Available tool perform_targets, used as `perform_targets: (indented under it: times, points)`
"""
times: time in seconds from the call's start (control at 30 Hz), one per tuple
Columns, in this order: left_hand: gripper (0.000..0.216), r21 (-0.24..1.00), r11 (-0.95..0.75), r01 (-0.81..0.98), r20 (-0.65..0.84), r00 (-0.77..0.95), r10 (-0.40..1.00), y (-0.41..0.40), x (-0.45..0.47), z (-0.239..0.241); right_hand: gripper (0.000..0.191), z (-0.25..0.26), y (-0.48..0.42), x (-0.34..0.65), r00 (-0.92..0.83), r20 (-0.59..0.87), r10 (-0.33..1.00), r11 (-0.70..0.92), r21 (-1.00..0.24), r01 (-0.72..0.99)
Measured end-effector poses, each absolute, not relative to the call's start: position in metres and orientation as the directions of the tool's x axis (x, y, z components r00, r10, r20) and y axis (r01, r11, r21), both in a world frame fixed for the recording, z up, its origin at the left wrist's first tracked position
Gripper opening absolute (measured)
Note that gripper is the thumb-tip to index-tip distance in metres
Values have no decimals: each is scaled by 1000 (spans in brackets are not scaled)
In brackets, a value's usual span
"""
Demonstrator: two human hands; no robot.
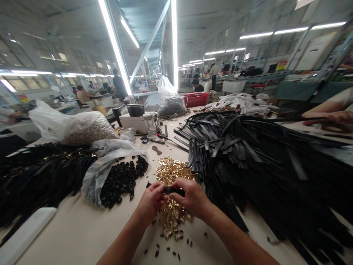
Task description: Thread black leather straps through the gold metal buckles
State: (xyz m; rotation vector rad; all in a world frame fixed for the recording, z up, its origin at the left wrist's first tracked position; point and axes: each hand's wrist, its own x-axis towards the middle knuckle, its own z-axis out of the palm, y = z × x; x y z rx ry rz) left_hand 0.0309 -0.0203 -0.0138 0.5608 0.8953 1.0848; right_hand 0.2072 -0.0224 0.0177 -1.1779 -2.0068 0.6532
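Both hands meet over a heap of gold metal buckles (176, 167) on the table. A black strap (171, 190) runs between them. My right hand (193, 197) pinches it between thumb and fingers, and my left hand (152, 198) has its fingers closed around the strap's left end. Whether a small part sits in the left fingertips is hidden. Left of the hands, small black loops (124, 178) spill out of a clear plastic bag (92, 180). A large pile of black straps (220, 147) lies to the right.
Finished-looking black straps with gold bits (49, 169) lie at far left beside a bulging bag (85, 129). A glass jar (149, 126), a black cup (135, 109) and a red basket (196, 99) stand farther back. Another person's hand (340, 117) is at right.
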Motion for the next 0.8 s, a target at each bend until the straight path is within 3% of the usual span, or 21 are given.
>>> perform_targets:
  times: [0.23, 0.33, 0.47, 0.63, 0.8]
  points:
    - [35, 785, 344, -515, -300, 171, 939, -25, 34, -4, 6, 24, -25, 209, -380, 362, 852, 524, -627, 577]
    - [32, 867, 300, -397, -227, 221, 948, -28, 33, 0, 3, 30, -29, 211, -419, 359, 834, 552, -549, 628]
    - [20, 988, 73, -135, -33, 275, 961, -32, 32, 4, 5, 35, -33, 215, -457, 353, 816, 575, -413, 706]
    - [10, 989, -142, -42, 148, 241, 959, -35, 36, 9, 5, 34, -35, 217, -499, 316, 807, 588, -348, 730]
    - [17, 986, -165, 6, 158, 247, 956, -34, 40, 11, 4, 32, -36, 213, -528, 287, 799, 598, -296, 745]
